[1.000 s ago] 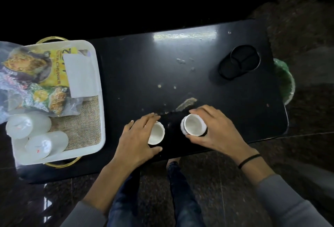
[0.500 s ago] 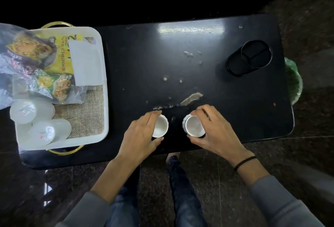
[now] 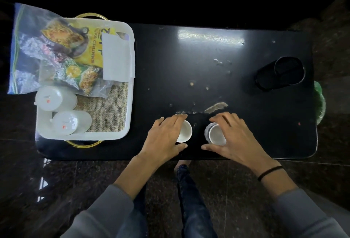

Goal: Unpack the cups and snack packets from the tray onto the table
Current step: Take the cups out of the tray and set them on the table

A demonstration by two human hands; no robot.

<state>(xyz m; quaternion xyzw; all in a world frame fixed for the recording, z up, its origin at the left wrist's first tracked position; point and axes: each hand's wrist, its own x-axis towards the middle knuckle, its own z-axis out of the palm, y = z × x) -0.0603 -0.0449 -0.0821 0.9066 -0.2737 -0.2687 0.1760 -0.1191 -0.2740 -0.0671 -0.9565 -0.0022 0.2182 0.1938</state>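
The left hand (image 3: 163, 137) wraps around a small white cup (image 3: 184, 131), with fingers over the far side and the thumb on the near side. The right hand (image 3: 233, 137) holds a second cup (image 3: 216, 134) the same way. Both cups stand upright on the black table (image 3: 208, 63), close together near its front edge, with a small gap between them.

Far to the left sits a white tray (image 3: 130, 93). In it lie two plastic jars (image 3: 60, 111) on a brown mat (image 3: 108, 109). A clear bag (image 3: 32, 48) with snack packets (image 3: 85, 52) hangs over the tray's edge, and a white paper (image 3: 117, 57) lies on top. A black holder (image 3: 280, 73) stands at the table's far right.
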